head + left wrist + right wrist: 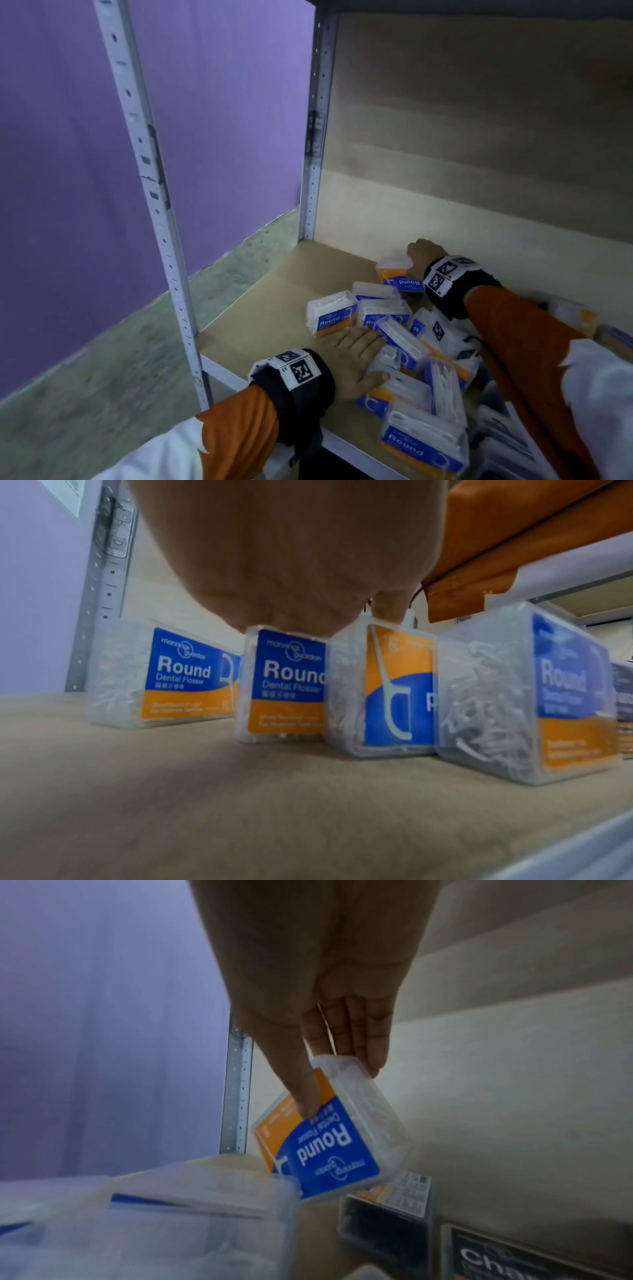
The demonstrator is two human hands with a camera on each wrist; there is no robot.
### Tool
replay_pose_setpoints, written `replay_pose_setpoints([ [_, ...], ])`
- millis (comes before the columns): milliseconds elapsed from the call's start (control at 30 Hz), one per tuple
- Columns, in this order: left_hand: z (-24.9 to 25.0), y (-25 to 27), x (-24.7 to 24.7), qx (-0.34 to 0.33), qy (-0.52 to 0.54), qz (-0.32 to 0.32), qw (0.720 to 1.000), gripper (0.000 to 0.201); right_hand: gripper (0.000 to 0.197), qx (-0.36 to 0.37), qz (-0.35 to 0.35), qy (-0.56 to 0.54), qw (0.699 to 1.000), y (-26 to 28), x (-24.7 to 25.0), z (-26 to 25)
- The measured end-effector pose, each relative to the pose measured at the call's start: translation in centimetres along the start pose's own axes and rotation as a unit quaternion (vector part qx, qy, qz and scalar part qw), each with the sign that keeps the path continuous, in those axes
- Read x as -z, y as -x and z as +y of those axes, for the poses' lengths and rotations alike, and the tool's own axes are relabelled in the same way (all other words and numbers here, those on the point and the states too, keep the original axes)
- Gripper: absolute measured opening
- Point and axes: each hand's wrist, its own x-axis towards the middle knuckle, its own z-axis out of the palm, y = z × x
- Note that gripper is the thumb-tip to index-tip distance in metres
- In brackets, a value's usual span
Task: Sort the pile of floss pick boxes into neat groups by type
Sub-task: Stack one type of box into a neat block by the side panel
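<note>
Barely started, I'd say: the right hand [329, 1020] pinches one Round box [337, 1139] near the shelf's back wall, while the left hand [356, 359] lies flat-fingered on the jumbled pile [411, 359] (dark charcoal boxes [514, 1256] sit unsorted nearby), most still to group

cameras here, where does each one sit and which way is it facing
Head: worn high, looking forward and down into the shelf at the pile; both sleeved forearms, left hand and right hand show.
Left wrist: down near the shelf board, looking along the left hand at a row of Round Dental Flosser boxes.
Right wrist: looks along the right hand, which pinches the held Round box; a dark box lies below.
Shared: head and right wrist both show the held Round box.
</note>
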Motion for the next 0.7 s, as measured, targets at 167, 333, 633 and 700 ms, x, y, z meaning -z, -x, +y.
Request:
replay_pose_setpoints([
  [167,-0.4,0.1,-0.2,0.000,0.026,0.003,1.000,0.064,0.018,0.004,-0.054,0.062,0.997,-0.9,-1.1,-0.9],
  [333,-0.4,0.0,-0.3,-0.001,0.028,0.004,1.000,0.064,0.035,0.028,-0.074,0.093,0.993,-2.1,-2.8,-0.3],
  [633,-0.4,0.0,-0.1,0.002,0.025,-0.006,1.000,0.063,0.037,0.030,-0.087,0.065,0.994,-2.3,-3.3,0.2],
  [700,-0.5,0.0,-0.1,0.002,0.020,-0.012,1.000,0.063,0.038,0.022,-0.095,0.061,0.993,-2.4,-3.3,0.0],
])
